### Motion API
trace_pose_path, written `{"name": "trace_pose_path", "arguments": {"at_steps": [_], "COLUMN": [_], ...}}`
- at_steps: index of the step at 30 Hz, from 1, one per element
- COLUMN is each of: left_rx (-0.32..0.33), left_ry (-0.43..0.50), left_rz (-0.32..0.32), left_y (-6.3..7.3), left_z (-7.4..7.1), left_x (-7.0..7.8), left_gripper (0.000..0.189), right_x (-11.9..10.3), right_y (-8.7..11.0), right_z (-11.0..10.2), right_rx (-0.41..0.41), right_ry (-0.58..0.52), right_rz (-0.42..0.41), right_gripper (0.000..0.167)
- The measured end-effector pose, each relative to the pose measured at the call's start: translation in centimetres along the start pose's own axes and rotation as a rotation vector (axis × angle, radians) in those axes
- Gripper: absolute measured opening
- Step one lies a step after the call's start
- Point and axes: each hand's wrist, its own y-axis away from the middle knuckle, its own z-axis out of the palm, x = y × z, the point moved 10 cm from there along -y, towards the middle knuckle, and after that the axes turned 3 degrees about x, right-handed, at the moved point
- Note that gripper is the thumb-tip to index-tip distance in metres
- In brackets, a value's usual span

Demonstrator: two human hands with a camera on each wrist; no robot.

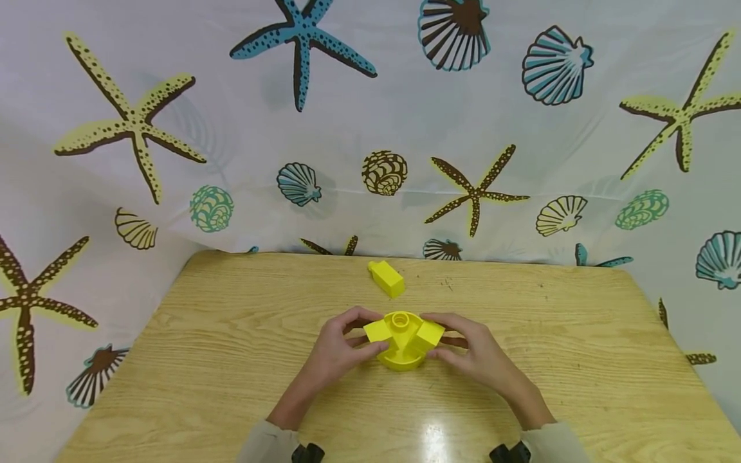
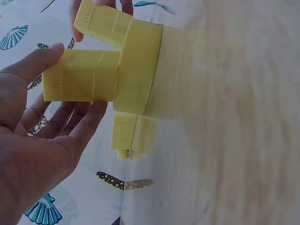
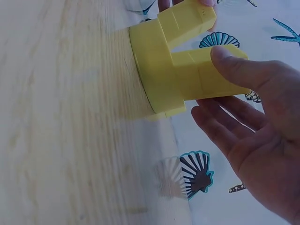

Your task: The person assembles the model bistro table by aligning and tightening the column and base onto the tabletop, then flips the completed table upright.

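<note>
A round yellow base (image 1: 401, 361) with a hollow peg at its far side sits on the table. Two yellow blocks stand up from it, leaning outward. My left hand (image 1: 340, 345) grips the left block (image 2: 82, 75) between thumb and fingers. On the other side my right hand (image 1: 479, 350) holds the right block (image 3: 201, 72) the same way. Both blocks meet the base at their lower ends; how they fit inside is hidden. Small raised numbers mark the blocks in the left wrist view. Beyond the base lies a third yellow block (image 1: 387, 278) with a small knob at one end.
The wooden table (image 1: 243, 308) reaches back to a white cloth (image 1: 347, 128) printed with starfish and shells, which hangs behind it and along both sides. A bright light reflection shows on the tabletop near the front.
</note>
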Motion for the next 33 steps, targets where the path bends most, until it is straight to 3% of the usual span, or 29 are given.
{"name": "trace_pose_path", "arguments": {"at_steps": [5, 20, 26, 33], "left_rx": [0.01, 0.032, 0.038, 0.024], "left_ry": [-0.018, -0.022, -0.031, -0.048], "left_rz": [0.009, 0.019, 0.03, 0.037], "left_y": [0.07, 0.13, 0.17, 0.23], "left_z": [-0.07, -0.2, -0.23, -0.12], "left_x": [0.44, 0.37, 0.25, 0.45], "left_gripper": [0.038, 0.033, 0.032, 0.034], "right_x": [0.15, -0.51, -0.63, -0.19], "right_y": [-0.19, -0.28, -0.26, -0.17], "right_z": [0.08, 0.17, 0.27, 0.44], "right_rx": [-0.002, 0.029, 0.028, 0.007], "right_ry": [0.008, 0.11, 0.12, 0.06], "right_rz": [0.02, -0.02, -0.029, -0.009], "right_gripper": [0.055, 0.055, 0.055, 0.055]}}
